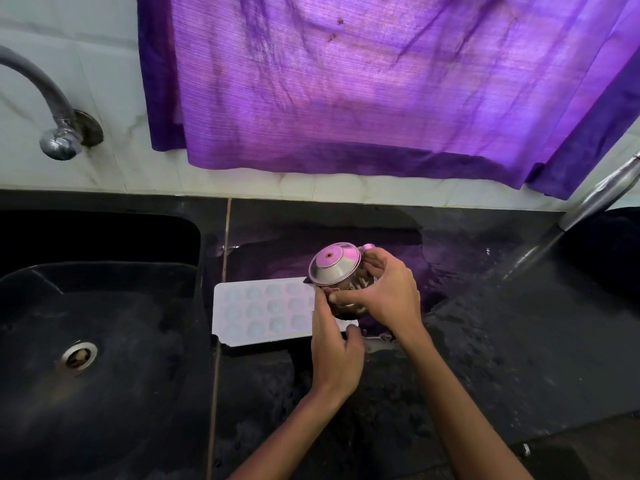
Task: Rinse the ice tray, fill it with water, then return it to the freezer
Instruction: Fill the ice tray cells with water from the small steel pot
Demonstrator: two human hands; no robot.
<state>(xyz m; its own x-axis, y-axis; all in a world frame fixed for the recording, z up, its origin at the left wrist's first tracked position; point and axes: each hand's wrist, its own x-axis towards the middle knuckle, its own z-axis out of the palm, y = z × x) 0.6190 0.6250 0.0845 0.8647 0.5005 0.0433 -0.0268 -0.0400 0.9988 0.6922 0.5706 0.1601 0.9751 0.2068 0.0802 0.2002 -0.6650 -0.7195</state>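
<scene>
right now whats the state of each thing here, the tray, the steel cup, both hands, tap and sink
ice tray: flat on the wet counter, beside the sink, cells up; whether water is in them cannot be told
steel cup: tipped on its side over the tray's right end
right hand: curled around the cup
left hand: thumb and finger touching the cup's lower edge; grip unclear
tap: no water visible
sink: nothing in it, drain open

Bare wet counter point(485, 358) lies open near and right; the tray point(263, 311), both hands and a steel cup point(337, 271) crowd the middle.
</scene>
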